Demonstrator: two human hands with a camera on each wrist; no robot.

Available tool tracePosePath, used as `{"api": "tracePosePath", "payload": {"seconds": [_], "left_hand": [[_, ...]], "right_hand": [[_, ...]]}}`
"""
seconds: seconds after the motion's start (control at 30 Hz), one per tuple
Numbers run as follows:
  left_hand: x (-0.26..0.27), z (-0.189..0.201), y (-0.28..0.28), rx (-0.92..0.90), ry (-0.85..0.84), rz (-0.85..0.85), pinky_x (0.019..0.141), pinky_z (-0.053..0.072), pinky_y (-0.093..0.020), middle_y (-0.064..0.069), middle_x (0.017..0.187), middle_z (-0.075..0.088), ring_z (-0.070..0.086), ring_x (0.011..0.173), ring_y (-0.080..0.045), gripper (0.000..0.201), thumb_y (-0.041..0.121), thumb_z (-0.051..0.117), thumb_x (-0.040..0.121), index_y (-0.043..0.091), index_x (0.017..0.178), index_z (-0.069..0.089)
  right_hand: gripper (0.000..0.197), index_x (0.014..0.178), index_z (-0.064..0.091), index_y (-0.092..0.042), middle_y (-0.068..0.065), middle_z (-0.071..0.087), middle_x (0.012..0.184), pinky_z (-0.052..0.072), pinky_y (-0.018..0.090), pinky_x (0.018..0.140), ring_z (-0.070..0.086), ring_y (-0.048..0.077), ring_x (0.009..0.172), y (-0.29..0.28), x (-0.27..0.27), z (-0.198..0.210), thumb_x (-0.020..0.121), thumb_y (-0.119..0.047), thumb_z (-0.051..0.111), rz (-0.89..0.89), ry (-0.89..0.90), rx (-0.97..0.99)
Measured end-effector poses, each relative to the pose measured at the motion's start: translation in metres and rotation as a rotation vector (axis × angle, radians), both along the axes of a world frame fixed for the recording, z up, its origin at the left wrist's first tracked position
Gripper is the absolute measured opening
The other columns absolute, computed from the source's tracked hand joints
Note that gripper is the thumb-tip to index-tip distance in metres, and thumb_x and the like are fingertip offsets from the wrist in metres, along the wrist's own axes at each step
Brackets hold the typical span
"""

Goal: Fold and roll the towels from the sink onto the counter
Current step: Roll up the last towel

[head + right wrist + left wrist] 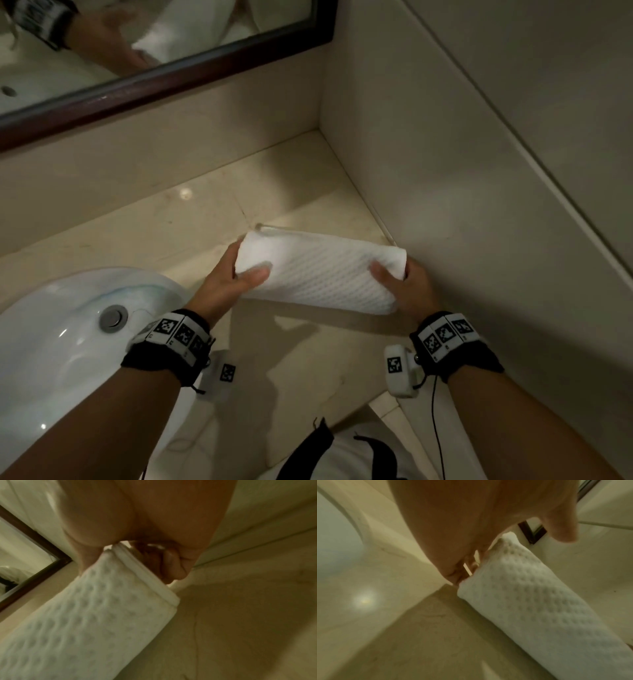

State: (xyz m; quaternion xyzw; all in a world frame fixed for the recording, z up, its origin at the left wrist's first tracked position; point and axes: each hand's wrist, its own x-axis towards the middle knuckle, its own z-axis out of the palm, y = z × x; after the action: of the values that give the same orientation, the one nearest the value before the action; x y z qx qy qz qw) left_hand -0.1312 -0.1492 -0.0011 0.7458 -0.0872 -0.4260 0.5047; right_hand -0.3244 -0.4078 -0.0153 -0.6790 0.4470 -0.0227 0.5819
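- A rolled white towel (318,272) was held above the counter (191,219) in a bathroom corner, the left hand (227,279) clamped round one end and the right hand (407,284) round the other, thumbs lying across the top.
- From the wrist views the roll appeared clear of the stone, its shadow falling on the counter beneath; whether any part touched could not be told.
- The likeliest fault, judging by the loose hem showing at the roll's far left corner, was the towel unwinding once either grip eased, since nothing but the two hands held the layers shut.
- A second risk lay in setting it down seam-up: the outer flap could spring open, and the roll would slacken.
- The right end sat just beside the side wall (479,171); pushing the roll further right would likely crush that end or telescope the layers.
- The sink (51,342) lay near the left wrist, its rim close to the left forearm; a roll put down too far left could tip over the rim into the basin.
- No other towel showed in the part of the basin in view.
- Open room lay behind the roll, a bare stretch of counter running back to the wall under the mirror (164,41), and in front, toward the counter's near edge.
- The near edge itself sat close to the person's body, so a careless placement there could send the roll off the front.
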Motion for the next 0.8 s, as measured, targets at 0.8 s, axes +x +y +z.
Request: {"api": "tracePosePath", "payload": {"seconds": [0.8], "left_hand": [[-0.004,-0.024,-0.051,0.216,0.114,0.499,0.085,0.060,-0.047,-0.003,0.105,0.071,0.069,0.097,-0.027,0.069,0.070,0.078,0.066,0.015,0.105,0.064]], "right_hand": [[0.073,0.116,0.049,-0.026,-0.007,0.060,0.117,0.054,0.039,0.089,0.062,0.012,0.102,0.020,0.039,0.009,0.057,-0.041,0.087,0.593,0.259,-0.020]]}}
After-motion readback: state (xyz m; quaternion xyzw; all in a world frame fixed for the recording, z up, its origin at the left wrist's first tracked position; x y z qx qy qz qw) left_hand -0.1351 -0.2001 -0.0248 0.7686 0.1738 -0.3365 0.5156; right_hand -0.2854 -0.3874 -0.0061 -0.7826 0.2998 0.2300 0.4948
